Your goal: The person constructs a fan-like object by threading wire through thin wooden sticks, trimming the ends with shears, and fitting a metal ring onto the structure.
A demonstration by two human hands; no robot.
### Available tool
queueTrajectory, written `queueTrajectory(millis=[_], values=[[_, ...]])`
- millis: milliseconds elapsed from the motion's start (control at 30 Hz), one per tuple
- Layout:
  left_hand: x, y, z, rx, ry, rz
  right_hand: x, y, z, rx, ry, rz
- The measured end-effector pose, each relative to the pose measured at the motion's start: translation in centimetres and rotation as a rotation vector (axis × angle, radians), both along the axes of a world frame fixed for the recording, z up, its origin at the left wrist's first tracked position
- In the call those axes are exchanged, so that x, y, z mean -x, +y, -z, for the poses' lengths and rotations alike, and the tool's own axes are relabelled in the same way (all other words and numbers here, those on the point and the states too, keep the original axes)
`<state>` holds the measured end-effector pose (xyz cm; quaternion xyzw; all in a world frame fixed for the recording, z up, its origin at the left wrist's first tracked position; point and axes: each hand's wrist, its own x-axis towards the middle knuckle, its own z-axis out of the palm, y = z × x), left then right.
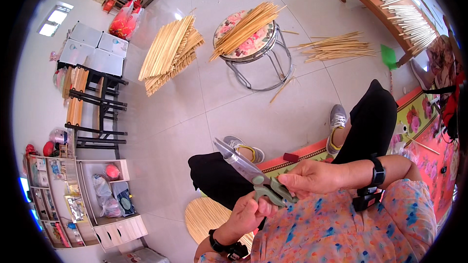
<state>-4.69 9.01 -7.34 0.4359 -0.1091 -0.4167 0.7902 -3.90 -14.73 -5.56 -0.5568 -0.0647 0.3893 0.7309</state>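
A pair of scissors (246,166) with green handles and broad metal blades is held in front of my lap, its tips pointing to the far left. My left hand (248,216) has its fingers curled around the lower handle. Over the other handle, my right hand (312,178) is closed, thumb on top. Nothing shows between the blades. Beyond my knees, a bundle of thin sticks (248,28) lies across a round stool with a floral seat (236,53). Below my left forearm is a round slatted piece (207,219), partly hidden by my arm and leg.
Slatted stick panels (168,51) lie stacked on the floor left of the stool. Loose sticks (336,47) lie to its right. A wooden bench (385,12) at far right bears pale sticks (409,22). Shelves (119,231) and a black-framed rack (100,102) line the left wall.
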Motion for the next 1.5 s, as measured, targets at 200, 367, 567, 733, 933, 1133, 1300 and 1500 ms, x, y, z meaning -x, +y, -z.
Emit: queueTrajectory(millis=[200, 367, 567, 733, 933, 1133, 1300, 1500], values=[[-2.3, -0.9, 2.4, -0.016, 0.176, -0.1, -2.3, -0.2, 4.7, -0.21, 0.27, -0.019], [-4.8, -0.7, 3.3, 0.144, 0.277, -0.039, -4.6, -2.1, 4.1, 0.182, -0.226, 0.215], [-3.5, -1.0, 4.2, 0.163, 0.312, 0.07, -6.6, -1.5, 1.1, -0.209, -0.224, 0.422], [-3.2, -1.3, 4.5, 0.238, 0.379, 0.127, -6.9, -0.6, 1.3, -0.46, -0.203, 0.313], [-1.8, -0.8, 2.9, -0.077, 0.387, 0.027, -6.8, -0.4, 0.1, -0.551, -0.198, 0.261], [-2.0, -1.2, 3.5, 0.202, 0.383, 0.165, -6.6, -0.4, -0.2, -0.593, -0.234, 0.234], [-2.0, -1.2, 3.3, 0.183, 0.371, 0.178, -6.2, -0.3, 0.2, -0.625, -0.193, 0.243], [-2.1, -1.3, 3.2, 0.042, 0.242, 0.162, -6.0, -0.2, 0.5, -0.712, -0.107, 0.231]])
